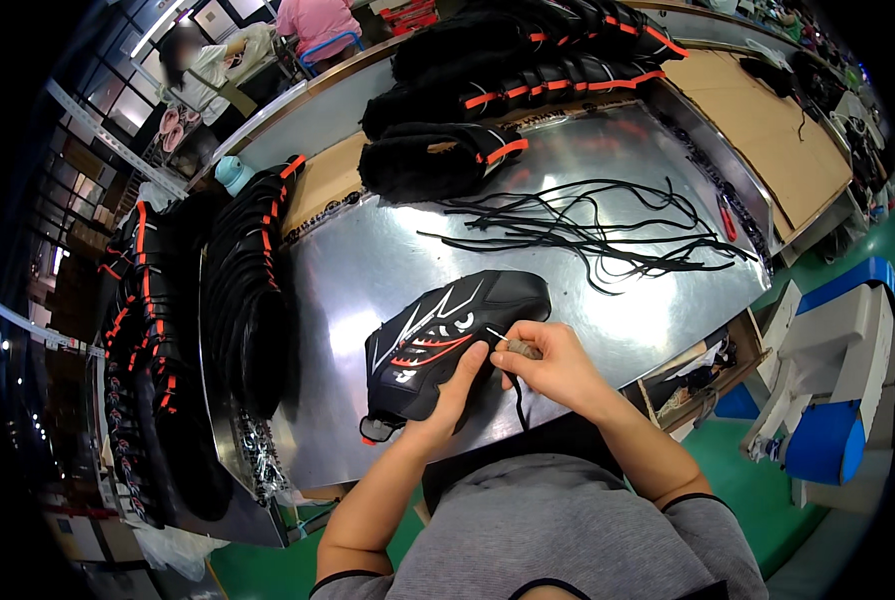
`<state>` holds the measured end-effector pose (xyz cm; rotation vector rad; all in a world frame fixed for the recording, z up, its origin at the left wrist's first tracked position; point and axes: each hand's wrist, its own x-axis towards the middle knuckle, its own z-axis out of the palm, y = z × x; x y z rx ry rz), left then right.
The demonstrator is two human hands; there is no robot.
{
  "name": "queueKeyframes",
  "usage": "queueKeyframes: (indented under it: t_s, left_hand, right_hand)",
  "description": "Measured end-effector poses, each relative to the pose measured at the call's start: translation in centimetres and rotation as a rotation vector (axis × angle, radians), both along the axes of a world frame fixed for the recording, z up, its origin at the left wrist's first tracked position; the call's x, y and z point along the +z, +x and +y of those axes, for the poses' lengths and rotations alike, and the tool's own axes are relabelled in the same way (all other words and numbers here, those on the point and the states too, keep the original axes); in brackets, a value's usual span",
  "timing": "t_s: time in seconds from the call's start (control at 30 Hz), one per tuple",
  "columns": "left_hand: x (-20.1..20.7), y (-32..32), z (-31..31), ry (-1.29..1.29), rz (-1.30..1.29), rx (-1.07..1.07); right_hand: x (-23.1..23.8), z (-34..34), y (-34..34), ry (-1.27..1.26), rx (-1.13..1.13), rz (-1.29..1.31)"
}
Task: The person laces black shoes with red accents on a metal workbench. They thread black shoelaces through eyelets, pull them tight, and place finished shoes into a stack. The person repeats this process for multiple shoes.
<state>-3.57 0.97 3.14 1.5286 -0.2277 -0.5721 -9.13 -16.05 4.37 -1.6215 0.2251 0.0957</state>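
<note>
Gripping a smooth black shoe upper (417, 330) near the front of the shiny metal tabletop (342, 290), the left hand (452, 392) is pressing its thumb along the side, while its other fingers are staying mostly out of view, so I cannot tell exactly how they are placed. The right hand (555, 362) is pinching the stubby, brownish handle of a thin-shafted metal tool (523, 350), whose pale, slender shaft is pointing at the upper's edge. Below that hand, a flat-looking black lace (520, 397) is hanging in a gentle curve. The upper is lying on its side, its rounded end facing away, and is showing sharp white streaks and a jagged red-and-white print. Farther back, a loose tangle of stringy black laces (592, 225) is spreading across the metal, near a plush-lined black upper (417, 165) bearing a red-orange strip. To the left, a row of black uppers (249, 290) is curving past flat brown cardboard (329, 182).
</note>
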Motion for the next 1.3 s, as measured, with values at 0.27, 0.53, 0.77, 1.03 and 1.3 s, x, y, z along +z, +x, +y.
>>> queueKeyframes:
  t_s: [0.27, 0.53, 0.77, 1.03, 1.3]
  left_hand:
    - [-0.6, -0.2, 0.0, -0.016, -0.087, 0.151]
    - [-0.8, 0.0, 0.4, 0.022, -0.088, 0.094]
    - [0.7, -1.7, -0.6, 0.411, -0.771, -0.094]
    - [-3.0, 4.1, 3.5, -0.123, 0.529, -0.034]
    - [1.5, 3.6, 2.7, 0.553, -0.178, -0.499]
  right_hand:
    - [0.0, 0.2, -1.4, -0.095, -0.037, -0.184]
    - [0.1, -1.3, -0.8, -0.221, 0.069, -0.199]
    - [-1.2, 1.2, 0.1, -0.63, 0.039, -0.201]
    - [2.2, -4.7, -0.3, -0.756, 0.006, -0.151]
    - [-8.1, -4.6, 3.9, 0.266, -0.304, -0.059]
